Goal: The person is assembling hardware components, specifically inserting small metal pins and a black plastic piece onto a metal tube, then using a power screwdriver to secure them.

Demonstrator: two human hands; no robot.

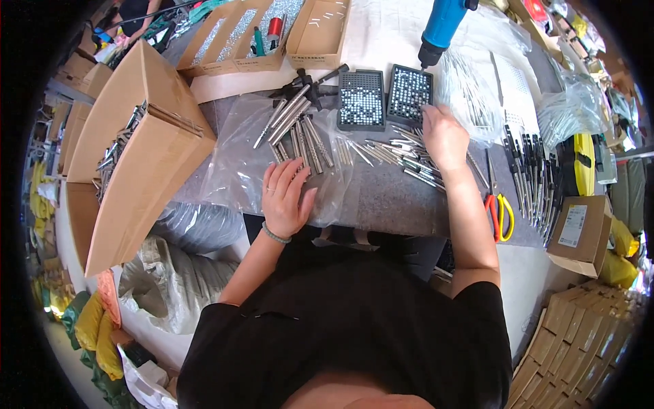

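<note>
My left hand [286, 198] rests with fingers spread on a clear plastic bag [238, 143], just below a pile of metal rods [305, 144]. Its fingertips are next to the rods' lower ends. My right hand [446, 140] is at the lower right corner of a black tray [409, 95] filled with small silvery pieces. The fingers there are bent together, and what they pinch, if anything, is hidden. A second black tray [361, 101] of such pieces lies to its left. Slim metal shafts [402, 155] lie loose below the trays. Over the right tray's far edge hangs a blue power screwdriver [441, 31], tip down.
Cardboard trays [319, 31] of small parts line the back. A tall open carton [146, 157] of metal parts leans at the left. Scissors [499, 208] with red and yellow handles, black-ended rods [531, 177] and a small carton [579, 232] are at the right.
</note>
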